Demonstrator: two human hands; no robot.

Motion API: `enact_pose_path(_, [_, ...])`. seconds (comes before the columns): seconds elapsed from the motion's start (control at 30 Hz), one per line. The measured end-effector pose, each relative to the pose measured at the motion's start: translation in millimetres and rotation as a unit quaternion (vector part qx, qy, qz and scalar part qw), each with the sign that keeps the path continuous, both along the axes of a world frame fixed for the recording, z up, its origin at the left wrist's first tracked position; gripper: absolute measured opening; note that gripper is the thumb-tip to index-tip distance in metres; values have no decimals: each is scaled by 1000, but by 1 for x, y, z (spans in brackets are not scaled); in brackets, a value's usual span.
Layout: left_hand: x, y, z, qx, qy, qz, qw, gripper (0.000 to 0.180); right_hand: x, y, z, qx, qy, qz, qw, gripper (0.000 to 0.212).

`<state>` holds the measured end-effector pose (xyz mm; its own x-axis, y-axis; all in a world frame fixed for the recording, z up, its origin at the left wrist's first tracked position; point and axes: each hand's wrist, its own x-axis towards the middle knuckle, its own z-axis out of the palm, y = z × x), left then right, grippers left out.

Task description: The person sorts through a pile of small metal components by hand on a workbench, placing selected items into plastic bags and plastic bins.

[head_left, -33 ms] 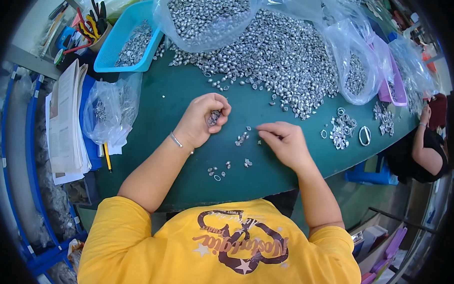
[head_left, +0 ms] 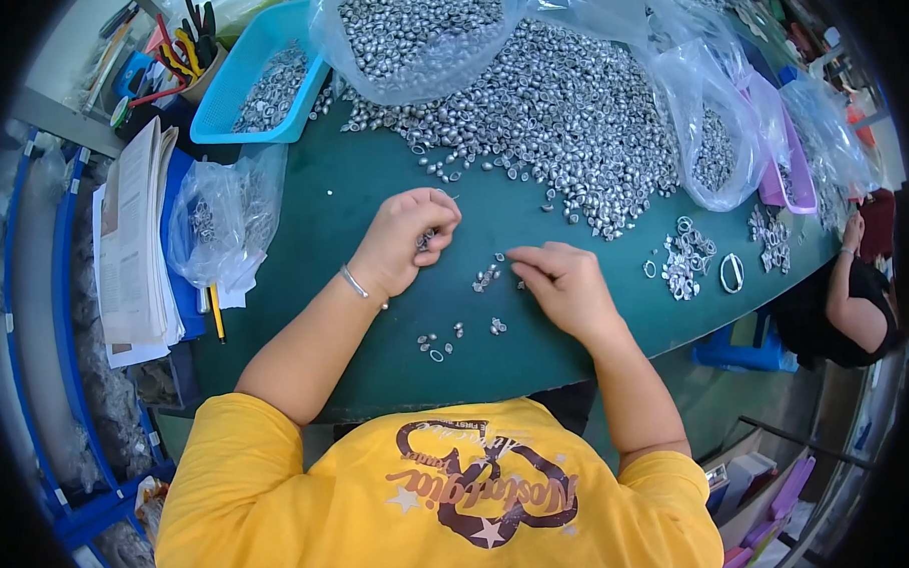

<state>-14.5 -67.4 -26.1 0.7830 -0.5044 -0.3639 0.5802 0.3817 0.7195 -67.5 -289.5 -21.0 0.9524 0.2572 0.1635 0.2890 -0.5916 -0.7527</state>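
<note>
The left hand [head_left: 405, 238], at eleven o'clock, curls around metal bits [head_left: 426, 240]; the right hand [head_left: 569, 288], at three, grip impossible to tell, sits by a pile [head_left: 487, 277] at its nine, where light pinching suits best.

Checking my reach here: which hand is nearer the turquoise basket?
Left. The left hand, curled around small metal pieces, is below and right of the turquoise basket in view; the right hand is farther right and lower.
</note>
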Motion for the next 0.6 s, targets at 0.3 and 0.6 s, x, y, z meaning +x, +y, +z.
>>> enact_pose_path(0.3, [-20, -25, -3, 440, -469, -62, 763, 10, 16, -23, 1, 487, 390, 14, 781, 13])
enact_pose_path(0.6, [-21, -34, -9, 503, -537, -88, 671, 6, -10, 12, -8, -110, -54, -1, 992, 8])
